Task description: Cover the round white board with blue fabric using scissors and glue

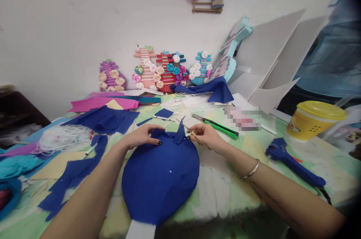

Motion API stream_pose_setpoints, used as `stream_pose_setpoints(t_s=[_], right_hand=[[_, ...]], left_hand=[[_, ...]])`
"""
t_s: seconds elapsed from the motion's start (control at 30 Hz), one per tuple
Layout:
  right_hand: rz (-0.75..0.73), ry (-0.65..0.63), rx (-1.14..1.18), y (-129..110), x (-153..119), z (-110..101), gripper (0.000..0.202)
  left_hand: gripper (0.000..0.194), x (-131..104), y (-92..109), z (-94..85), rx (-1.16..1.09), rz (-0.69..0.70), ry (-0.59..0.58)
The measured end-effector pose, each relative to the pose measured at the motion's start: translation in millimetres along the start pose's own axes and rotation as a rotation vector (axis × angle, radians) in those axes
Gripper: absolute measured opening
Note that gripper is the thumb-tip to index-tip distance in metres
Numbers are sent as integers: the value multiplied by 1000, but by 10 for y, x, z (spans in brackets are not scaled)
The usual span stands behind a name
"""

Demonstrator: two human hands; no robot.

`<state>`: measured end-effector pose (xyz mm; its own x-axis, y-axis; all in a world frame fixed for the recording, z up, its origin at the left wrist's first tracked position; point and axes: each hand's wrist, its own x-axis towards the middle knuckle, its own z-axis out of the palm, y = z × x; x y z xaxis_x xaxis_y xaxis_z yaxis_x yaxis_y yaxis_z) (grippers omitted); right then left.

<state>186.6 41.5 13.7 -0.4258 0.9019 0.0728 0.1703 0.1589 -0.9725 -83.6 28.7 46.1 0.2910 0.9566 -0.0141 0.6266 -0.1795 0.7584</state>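
Observation:
A round board covered in dark blue crepe paper (162,179) lies in front of me, a white strip (141,229) jutting from its near end. My left hand (148,136) grips the far left edge of the covering, thumb on top and fingers behind. In my right hand (205,136) is a small pair of scissors (193,132), held at the far right edge. Their blades point left, by a raised flap of blue paper (181,130). Whether the blades are apart is too small to tell.
A green box cutter (222,129) lies beyond my right hand. Farther right are a blue glue gun (296,164) and a yellow tub (313,120). Blue paper scraps (73,175) and white string (64,139) lie left. Several decorated paper instruments (166,71) lean against the wall.

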Motion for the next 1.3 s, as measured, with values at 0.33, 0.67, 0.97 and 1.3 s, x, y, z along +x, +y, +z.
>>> stream_pose_setpoints(t_s=[0.33,0.67,0.97,1.3], right_hand=[[-34,40,-7,42,29,-247,29],[-9,-142,-652,-165,-55,-719,32],[-73,-236,-744,-156,-75,-509,26],[-95,-220,-896,-255,-142,-474,16]], left_hand=[[30,234,356,466,570,309,51],[18,401,329,354,387,241,46],[17,410,364,455,375,240,97],[20,355,356,538,407,271,126]])
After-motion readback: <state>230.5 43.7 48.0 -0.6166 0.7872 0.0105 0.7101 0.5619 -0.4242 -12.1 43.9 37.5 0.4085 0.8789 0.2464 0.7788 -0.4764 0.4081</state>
